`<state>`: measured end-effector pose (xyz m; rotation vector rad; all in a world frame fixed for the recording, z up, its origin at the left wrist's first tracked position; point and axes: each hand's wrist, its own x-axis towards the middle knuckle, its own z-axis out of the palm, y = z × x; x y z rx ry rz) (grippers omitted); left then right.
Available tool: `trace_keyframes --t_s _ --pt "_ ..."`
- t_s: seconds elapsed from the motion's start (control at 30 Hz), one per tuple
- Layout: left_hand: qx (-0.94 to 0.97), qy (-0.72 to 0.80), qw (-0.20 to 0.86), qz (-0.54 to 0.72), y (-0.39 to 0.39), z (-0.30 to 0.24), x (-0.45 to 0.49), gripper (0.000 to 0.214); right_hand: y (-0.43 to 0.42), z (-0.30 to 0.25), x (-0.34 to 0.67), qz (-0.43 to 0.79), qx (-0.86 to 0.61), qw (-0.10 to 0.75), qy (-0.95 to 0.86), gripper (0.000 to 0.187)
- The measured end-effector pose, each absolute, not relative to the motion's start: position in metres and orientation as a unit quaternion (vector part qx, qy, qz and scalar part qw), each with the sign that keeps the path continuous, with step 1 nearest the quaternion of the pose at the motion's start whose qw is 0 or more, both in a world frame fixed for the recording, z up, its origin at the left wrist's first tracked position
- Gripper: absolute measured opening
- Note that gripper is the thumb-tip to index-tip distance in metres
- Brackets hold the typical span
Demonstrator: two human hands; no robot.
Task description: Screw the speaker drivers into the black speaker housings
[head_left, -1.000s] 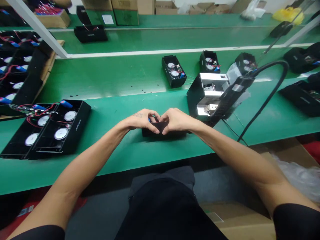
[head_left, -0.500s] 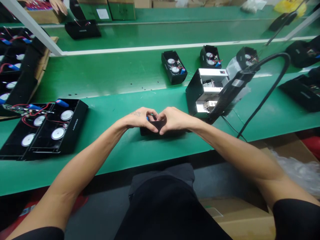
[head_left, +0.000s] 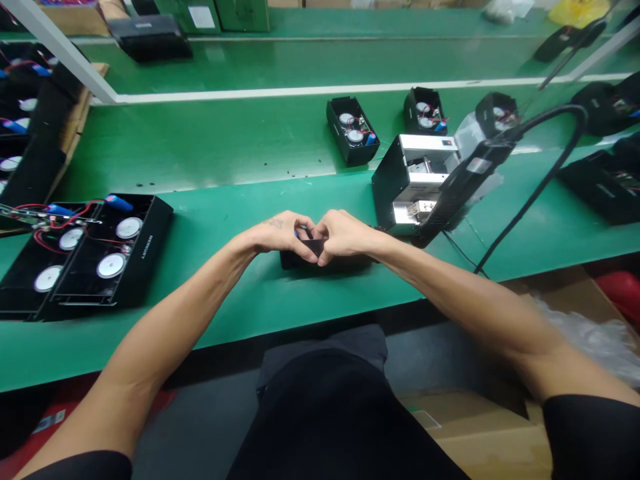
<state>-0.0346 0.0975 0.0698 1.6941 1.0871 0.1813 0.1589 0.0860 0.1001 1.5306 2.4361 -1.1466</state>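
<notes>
A black speaker case (head_left: pixel 330 264) lies on the green bench in front of me, mostly covered by my hands. My left hand (head_left: pixel 284 233) is closed at its left part, thumb on the near wall and fingers curled over the inside. My right hand (head_left: pixel 347 235) grips in the same way from the right, and the two thumbs nearly meet. A bit of blue shows beside the left fingers; whatever the fingertips touch inside is hidden.
Open speaker cases (head_left: pixel 113 253) with white round drivers, red wires and blue batteries stand at left. A black and silver machine (head_left: pixel 415 183) with a thick black hose (head_left: pixel 540 180) is at right. Another person's hand (head_left: pixel 114 9) touches a black case (head_left: pixel 150 37) across the line.
My hands stay on the speaker case with almost no shift. Across the line, the other person's hand has come to the far black case, which has moved a little up and left.
</notes>
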Motion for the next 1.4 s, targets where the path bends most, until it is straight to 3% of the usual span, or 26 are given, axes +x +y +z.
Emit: trace_keyframes --t_s 0.1,0.17,0.27,0.33,0.4,0.47,0.57,0.8,1.0,1.13,1.4 --pt "0.717 0.444 0.530 0.084 0.092 0.069 -0.036 0.049 0.070 0.103 0.164 -0.325 0.452 0.021 0.830 0.023" --pt "0.741 0.435 0.503 0.095 0.081 0.065 -0.037 0.048 0.048 0.105 0.175 -0.278 0.430 -0.036 0.858 0.026" --pt "0.819 0.403 0.394 0.114 0.051 0.053 -0.037 0.033 0.016 0.103 0.209 -0.218 0.464 -0.280 0.812 0.030" --pt "0.866 0.380 0.300 0.125 0.028 0.043 -0.036 0.018 0.007 0.096 0.240 -0.103 0.557 -0.465 0.681 0.029" --pt "0.890 0.364 0.238 0.138 0.009 0.035 -0.035 0.015 0.014 0.087 0.272 0.008 0.625 -0.548 0.556 0.044" --pt "0.897 0.356 0.212 0.151 -0.003 0.029 -0.035 0.019 0.029 0.077 0.296 0.010 0.663 -0.534 0.525 0.053" --pt "0.897 0.353 0.207 0.167 -0.006 0.028 -0.035 0.019 0.049 0.063 0.310 -0.138 0.653 -0.511 0.542 0.046" --pt "0.894 0.360 0.184 0.193 -0.004 0.024 -0.036 0.016 0.046 0.051 0.302 -0.289 0.554 -0.620 0.475 0.040" --pt "0.876 0.378 0.133 0.267 -0.008 0.017 -0.024 0.004 0.059 0.100 0.321 -0.156 0.493 -0.720 0.463 0.047" --pt "0.863 0.409 0.142 0.260 -0.009 0.017 -0.012 0.007 0.078 0.109 0.318 -0.125 0.524 -0.681 0.497 0.052" --pt "0.861 0.414 0.132 0.264 -0.008 0.020 -0.005 0.008 0.054 0.118 0.298 -0.289 0.492 -0.620 0.539 0.045"
